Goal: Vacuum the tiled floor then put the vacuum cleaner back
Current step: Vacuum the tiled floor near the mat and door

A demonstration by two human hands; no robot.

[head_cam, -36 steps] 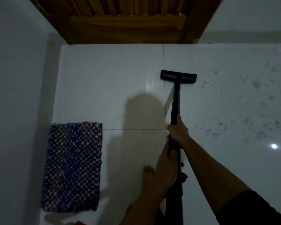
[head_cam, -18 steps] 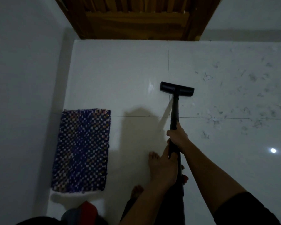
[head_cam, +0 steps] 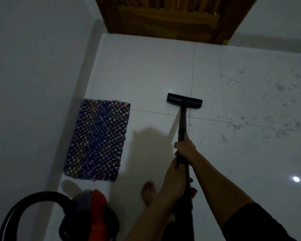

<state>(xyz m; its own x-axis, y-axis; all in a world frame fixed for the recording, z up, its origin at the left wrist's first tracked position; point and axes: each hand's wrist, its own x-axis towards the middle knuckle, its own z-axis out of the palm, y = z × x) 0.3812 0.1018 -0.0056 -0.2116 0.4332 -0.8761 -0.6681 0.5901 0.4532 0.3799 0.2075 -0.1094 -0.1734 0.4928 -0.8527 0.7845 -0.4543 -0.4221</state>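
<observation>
We keep the vacuum wand (head_cam: 182, 127) with its long axis running from our body toward the wooden door (head_cam: 167, 16), and its flat nozzle (head_cam: 184, 102) lies crosswise on the tiled floor (head_cam: 146, 70), just at a crossing of grout lines, pointing to the far edge. Both hands are closed around the wand, the right hand (head_cam: 185, 146) higher and the left hand (head_cam: 174, 178) just below it, probably so that we can push and steer together. The dusty marks (head_cam: 261, 119) stay to the right, the woven mat (head_cam: 97, 140) lies along the left edge, and the red canister (head_cam: 96, 216) with its hose (head_cam: 24, 204) waits at the near left corner.

Blue checkered mat (head_cam: 97, 140), black wand (head_cam: 182, 126)
</observation>
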